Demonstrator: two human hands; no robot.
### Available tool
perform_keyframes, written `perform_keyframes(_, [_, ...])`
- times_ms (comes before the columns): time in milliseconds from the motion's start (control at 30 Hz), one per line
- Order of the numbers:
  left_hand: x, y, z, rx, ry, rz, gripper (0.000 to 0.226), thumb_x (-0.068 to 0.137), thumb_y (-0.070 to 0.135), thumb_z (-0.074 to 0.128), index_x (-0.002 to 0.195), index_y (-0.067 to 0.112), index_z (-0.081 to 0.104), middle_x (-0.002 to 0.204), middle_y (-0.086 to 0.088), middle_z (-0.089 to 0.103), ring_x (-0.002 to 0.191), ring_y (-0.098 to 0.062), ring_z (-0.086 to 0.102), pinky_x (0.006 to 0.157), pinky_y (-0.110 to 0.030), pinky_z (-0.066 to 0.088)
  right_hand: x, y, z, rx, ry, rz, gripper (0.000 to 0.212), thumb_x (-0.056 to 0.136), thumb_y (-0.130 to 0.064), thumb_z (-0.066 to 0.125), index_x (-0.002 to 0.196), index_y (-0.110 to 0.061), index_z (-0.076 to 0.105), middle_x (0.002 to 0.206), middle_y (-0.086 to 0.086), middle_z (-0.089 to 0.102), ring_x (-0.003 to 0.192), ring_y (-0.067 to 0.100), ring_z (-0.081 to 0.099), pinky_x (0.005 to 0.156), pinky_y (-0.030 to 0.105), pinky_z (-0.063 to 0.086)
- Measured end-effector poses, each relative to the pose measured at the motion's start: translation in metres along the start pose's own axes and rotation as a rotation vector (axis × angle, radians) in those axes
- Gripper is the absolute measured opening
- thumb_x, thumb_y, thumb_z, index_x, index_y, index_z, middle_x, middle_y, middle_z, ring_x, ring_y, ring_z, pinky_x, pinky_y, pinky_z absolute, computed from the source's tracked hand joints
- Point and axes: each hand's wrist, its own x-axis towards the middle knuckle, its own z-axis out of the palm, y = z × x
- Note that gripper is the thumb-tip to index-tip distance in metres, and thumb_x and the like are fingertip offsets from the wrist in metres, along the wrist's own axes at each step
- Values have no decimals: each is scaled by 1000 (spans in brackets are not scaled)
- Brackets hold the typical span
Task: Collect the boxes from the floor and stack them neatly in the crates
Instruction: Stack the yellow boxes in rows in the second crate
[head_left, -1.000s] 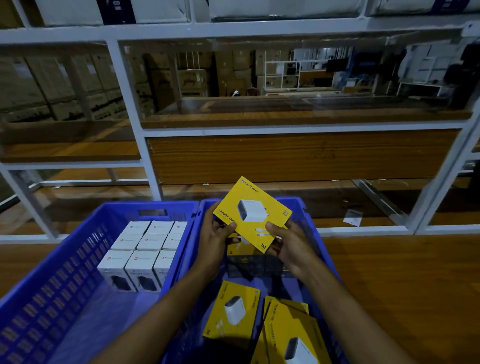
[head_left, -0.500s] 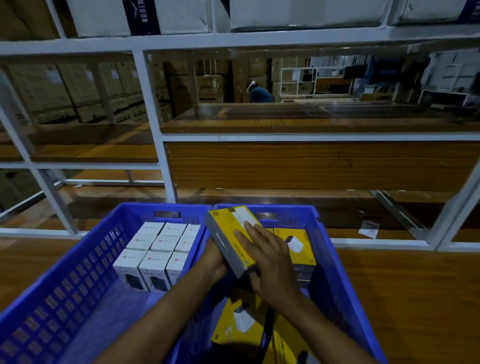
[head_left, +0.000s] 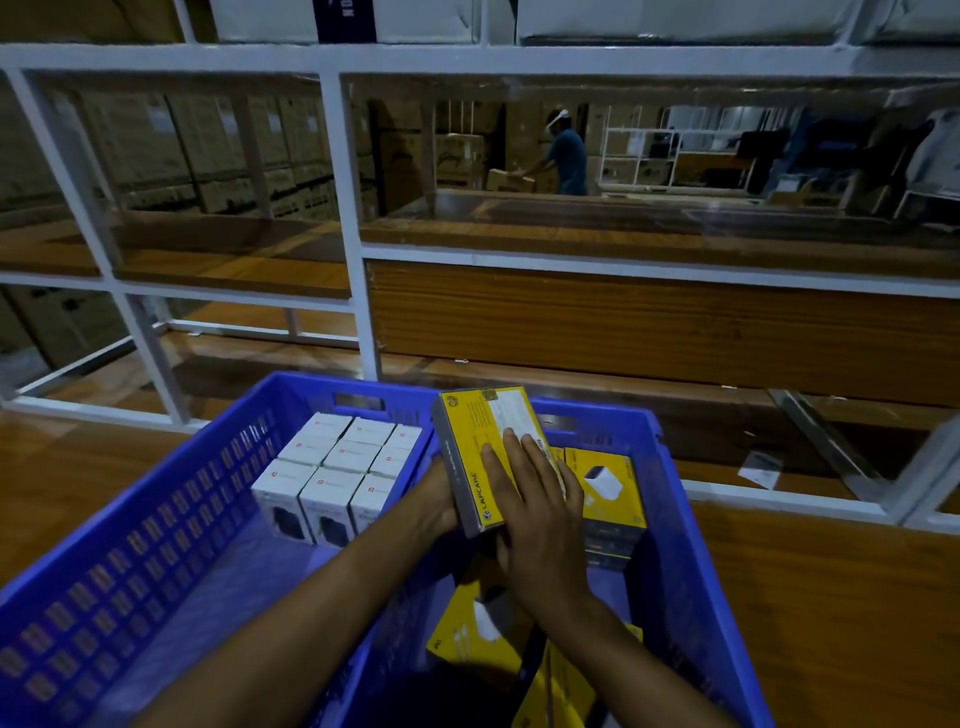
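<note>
Heads up: you've got the yellow box (head_left: 470, 441) tilted over the far end of the right crate (head_left: 597, 413), just left of the stack of yellow boxes (head_left: 605, 483) sitting in there. Your right hand (head_left: 540, 514) lies flat on its face, fingers straight, pressing rather than gripping. Your left hand (head_left: 434, 501) is tucked under its left edge with the fingers hidden, so I can't tell how it's holding.

My guess on the risk: with only a flat palm on top, the box could slide and land crooked, or clip the stack and knock it skewed. The loose yellow boxes (head_left: 467, 634) at the near end of the right crate look jumbled too.

Just left of the right crate sits the left crate (head_left: 156, 519) with white boxes (head_left: 337, 467) in neat rows. Both rest on a wooden floor (head_left: 831, 597). Beyond the right crate stands a white rack (head_left: 343, 208). The room's a dim warehouse stacked with cartons, and a person (head_left: 566, 156) is working well beyond.
</note>
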Motion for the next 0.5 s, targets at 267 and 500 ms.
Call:
perform_keyframes(267, [4,4,0,-68,-75,91,40,94,9,56,133,3,53,126,-24,63,111,-35,62,94,-49,53,16,12,-18,1131,145,663,58,86,2,68,137,-19,50,128,-1,63,121,19,58,86,16,52])
perform_keyframes(500, [5,-4,3,34,-152,157,48,86,12,66,131,5,52,118,-19,66,107,-35,64,97,-56,50,30,49,-34,1953,199,1198,39,92,0,50,130,-5,58,116,17,71,83,33,72,57,37,59])
